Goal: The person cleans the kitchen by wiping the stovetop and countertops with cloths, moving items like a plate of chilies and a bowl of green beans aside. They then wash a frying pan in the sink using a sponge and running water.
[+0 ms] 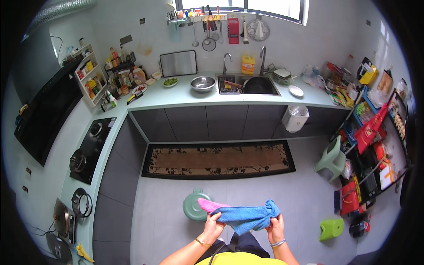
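Observation:
A blue cloth (245, 217) is stretched between my two hands, low in the view above the floor. My left hand (215, 225) grips its left end, where a pink cloth (210, 204) sticks out beyond the blue one. My right hand (275, 228) holds the gathered right end, which bunches up into a knob above the fingers. Beneath and left of the pink cloth stands a round green lidded bin (193, 207), partly covered by it.
A patterned floor mat (218, 159) lies before the counter (159, 99), whose sink (275, 89) holds a black wok. A steel bowl (202, 84) stands beside it. Gas hobs (91, 149) are at left; a green stool (331, 228), stacked stools (331, 159) and a loaded rack (367, 159) are at right.

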Action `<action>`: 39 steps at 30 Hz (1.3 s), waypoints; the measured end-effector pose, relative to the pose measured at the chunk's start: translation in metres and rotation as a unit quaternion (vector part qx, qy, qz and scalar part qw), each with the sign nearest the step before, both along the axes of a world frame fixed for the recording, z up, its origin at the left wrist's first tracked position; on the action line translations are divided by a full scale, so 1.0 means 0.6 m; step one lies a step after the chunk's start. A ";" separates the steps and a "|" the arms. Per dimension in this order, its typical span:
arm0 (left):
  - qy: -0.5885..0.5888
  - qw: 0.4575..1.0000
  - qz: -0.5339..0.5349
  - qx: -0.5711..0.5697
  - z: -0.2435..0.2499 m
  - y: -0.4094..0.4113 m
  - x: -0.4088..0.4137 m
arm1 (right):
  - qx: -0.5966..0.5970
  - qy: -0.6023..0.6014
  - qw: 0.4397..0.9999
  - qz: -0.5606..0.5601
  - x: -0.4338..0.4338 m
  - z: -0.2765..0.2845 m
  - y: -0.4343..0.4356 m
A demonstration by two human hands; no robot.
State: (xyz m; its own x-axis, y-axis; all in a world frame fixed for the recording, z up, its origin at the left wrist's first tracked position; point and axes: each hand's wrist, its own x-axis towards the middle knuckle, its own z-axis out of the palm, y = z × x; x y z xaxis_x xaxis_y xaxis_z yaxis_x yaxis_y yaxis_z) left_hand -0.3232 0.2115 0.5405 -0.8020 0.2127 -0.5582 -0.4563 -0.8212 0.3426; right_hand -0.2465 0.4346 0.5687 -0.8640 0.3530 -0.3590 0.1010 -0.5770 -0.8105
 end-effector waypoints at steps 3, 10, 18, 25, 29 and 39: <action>0.160 0.961 -0.077 -0.211 -0.017 0.065 -0.116 | 0.004 -0.021 0.997 0.078 -0.137 -0.015 0.046; 0.425 0.651 -0.184 -0.601 0.035 0.145 -0.313 | 0.034 0.002 0.946 0.323 -0.501 -0.034 0.020; 0.184 0.907 0.108 -0.362 0.013 -0.011 -0.507 | 0.161 0.048 0.845 0.508 -0.843 -0.034 -0.068; 0.166 0.968 0.190 -0.010 0.053 -0.069 -0.697 | 0.444 0.406 0.571 0.558 -1.025 0.045 -0.250; 0.071 0.924 0.376 -0.009 0.022 -0.134 -0.806 | 0.493 0.535 0.429 0.536 -1.085 0.079 -0.342; 0.071 0.861 0.409 -0.293 0.061 -0.326 -0.890 | 0.392 0.522 0.379 0.656 -1.275 0.024 -0.620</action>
State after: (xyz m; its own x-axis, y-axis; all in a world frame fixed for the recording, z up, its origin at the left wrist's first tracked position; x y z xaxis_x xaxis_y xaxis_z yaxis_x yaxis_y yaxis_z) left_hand -0.8572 0.0159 0.5770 -0.6188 -0.7407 -0.2617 0.2741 -0.5158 0.8117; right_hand -1.0114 0.0623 0.5830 -0.0066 -0.9816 0.1908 -0.7275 -0.1262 -0.6744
